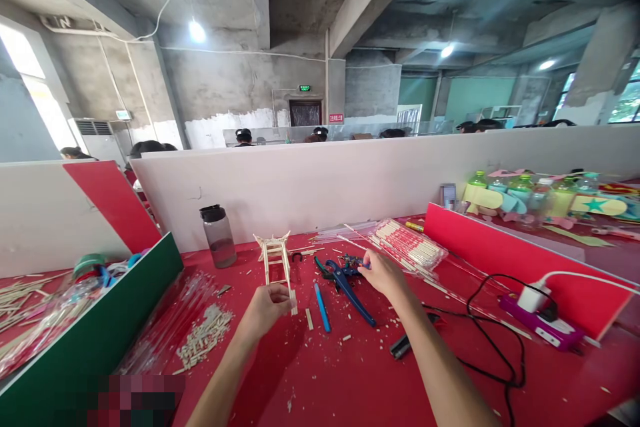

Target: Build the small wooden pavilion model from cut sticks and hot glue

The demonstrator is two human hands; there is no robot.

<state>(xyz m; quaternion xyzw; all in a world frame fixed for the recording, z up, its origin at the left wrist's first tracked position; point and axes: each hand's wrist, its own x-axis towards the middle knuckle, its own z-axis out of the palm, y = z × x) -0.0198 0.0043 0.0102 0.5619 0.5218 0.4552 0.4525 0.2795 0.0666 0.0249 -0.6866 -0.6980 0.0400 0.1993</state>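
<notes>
On the red table stands a small frame (277, 257) built of pale wooden sticks. My left hand (270, 310) is closed at its near end, fingers pinched on the lower part of the frame, where a short flat stick (294, 303) points down. My right hand (381, 273) is to the right, beyond the blue-handled cutter (353, 293), its thumb and fingertips together beside a small dark cluster of bits; what they hold is too small to name. Between my hands lie a blue pen (323, 308) and a loose stick piece (309, 319).
A dark-lidded bottle (219, 240) stands at the back left, near cut stick pieces (205, 337). A bundle of sticks (410, 243), a black tool (400, 347), a cable and a purple power strip (543, 323) lie right. White, green and red partitions border the table.
</notes>
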